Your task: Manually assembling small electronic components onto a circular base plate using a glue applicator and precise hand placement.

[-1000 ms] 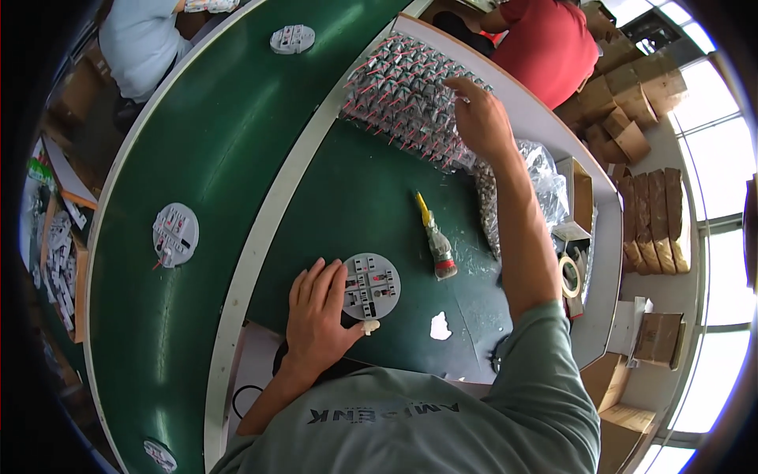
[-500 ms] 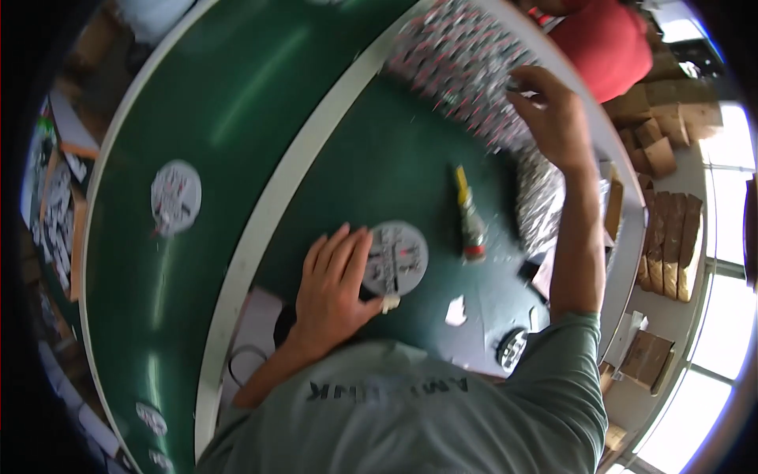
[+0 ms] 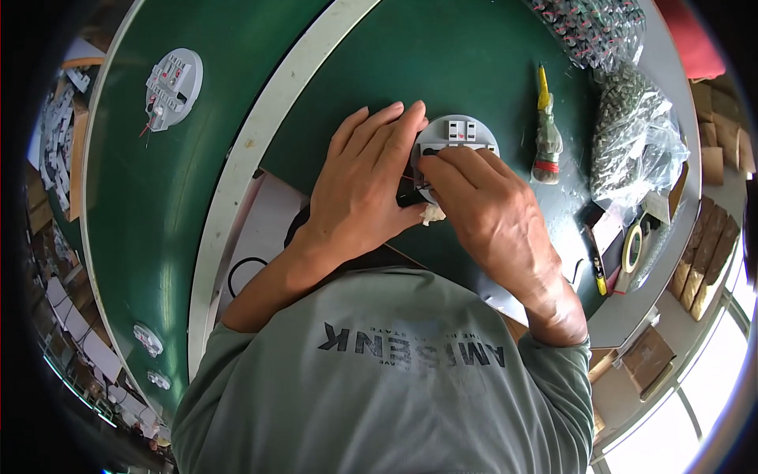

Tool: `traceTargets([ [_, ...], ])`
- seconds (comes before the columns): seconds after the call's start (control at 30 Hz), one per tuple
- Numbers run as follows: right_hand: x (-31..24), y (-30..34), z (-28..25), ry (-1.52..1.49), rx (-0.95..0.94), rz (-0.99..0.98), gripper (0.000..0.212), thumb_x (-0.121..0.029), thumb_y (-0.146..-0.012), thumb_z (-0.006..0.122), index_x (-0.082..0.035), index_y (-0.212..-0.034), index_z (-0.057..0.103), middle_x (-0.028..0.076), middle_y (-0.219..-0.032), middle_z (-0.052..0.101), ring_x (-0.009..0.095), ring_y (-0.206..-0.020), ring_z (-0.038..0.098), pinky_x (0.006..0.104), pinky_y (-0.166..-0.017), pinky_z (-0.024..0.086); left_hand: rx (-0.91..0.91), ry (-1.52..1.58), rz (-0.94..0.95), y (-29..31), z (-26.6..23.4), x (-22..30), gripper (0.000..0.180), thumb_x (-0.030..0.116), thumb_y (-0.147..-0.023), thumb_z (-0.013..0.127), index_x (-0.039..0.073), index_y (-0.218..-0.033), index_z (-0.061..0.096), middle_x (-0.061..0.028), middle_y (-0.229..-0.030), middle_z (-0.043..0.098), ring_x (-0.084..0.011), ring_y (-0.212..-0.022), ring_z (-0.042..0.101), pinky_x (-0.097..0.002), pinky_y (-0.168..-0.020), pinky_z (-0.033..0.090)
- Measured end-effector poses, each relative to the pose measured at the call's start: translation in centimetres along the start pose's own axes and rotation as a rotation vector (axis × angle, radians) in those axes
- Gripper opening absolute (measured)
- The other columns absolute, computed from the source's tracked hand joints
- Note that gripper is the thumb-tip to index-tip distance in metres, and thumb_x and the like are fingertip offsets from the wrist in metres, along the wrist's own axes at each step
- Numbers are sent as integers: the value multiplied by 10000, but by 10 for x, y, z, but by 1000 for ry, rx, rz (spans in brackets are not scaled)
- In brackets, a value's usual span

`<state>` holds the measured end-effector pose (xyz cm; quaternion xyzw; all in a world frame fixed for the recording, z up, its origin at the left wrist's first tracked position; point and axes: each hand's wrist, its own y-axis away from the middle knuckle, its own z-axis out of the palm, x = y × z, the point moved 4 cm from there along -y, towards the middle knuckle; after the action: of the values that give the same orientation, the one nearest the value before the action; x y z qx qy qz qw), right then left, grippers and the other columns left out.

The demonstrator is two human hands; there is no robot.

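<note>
A round light-grey plastic part [image 3: 458,122] with raised blocks and slots lies on the green work surface in front of me. My left hand [image 3: 355,182] rests against its left edge, fingers stretched out. A pale wrapping [image 3: 432,213] covers the tip of my left thumb, near the disc's lower edge. Over the disc, my right hand [image 3: 493,209] is closed in a pinch, with its fingertips down on the left part. What it holds, if anything, is hidden beneath the fingers. A bit of dark material shows beside the right fingertips.
A yellow-handled brush [image 3: 546,130] lies right of the disc. Beyond are a bag of small metallic parts [image 3: 632,130], a pile of small parts [image 3: 592,28] and a tape roll [image 3: 632,249]. Another grey disc assembly [image 3: 174,88] sits on the green belt at left.
My right hand has come back from the pile of small parts to the disc. My left hand stays by the disc's left edge. The whole view has shifted.
</note>
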<state>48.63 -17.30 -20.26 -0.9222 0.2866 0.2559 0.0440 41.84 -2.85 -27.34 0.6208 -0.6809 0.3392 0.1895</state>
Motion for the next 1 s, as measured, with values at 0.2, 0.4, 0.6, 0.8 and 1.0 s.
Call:
traceTargets([
  [0.2,1,0,3,83,-13,-41,324,-1,-803,751,-29,-1123,703,98,-1010,639,292,-890,687,417,-755,605,-6,-10,-22,0,2,1,1147,132,-616,977,-3,-1614,427,-105,-1439,680,-311,-1448,564,-523,-1251,378],
  [0.4,13,0,12,-115,159,-58,305,20,-811,771,-32,-1109,738,114,-1050,722,312,-926,739,416,-783,623,31,-46,48,-2,6,-1,1161,288,-639,1018,13,-1611,446,-139,-1319,692,-297,-1363,603,-494,-1234,399],
  [0.6,23,7,13,-222,166,-66,212,38,-851,802,-21,-1052,763,133,-1099,775,334,-963,770,399,-823,633,44,-45,49,-2,8,-1,1157,297,-620,1028,19,-1597,473,-141,-1306,688,-287,-1338,619,-487,-1227,410],
  [0.8,35,2,11,-406,10,-36,180,48,-874,807,-13,-1041,775,145,-1116,785,339,-983,780,403,-829,636,35,-58,55,-1,9,-1,1169,308,-599,1031,26,-1592,483,-145,-1311,678,-289,-1325,624,-482,-1229,415],
  [1.0,21,14,29,-181,233,-146,165,45,-874,804,-11,-1023,760,152,-1121,776,335,-954,768,406,-818,630,75,-80,68,1,7,-1,1181,330,-598,1034,21,-1592,477,-164,-1322,663,-306,-1312,625,-471,-1236,421],
])
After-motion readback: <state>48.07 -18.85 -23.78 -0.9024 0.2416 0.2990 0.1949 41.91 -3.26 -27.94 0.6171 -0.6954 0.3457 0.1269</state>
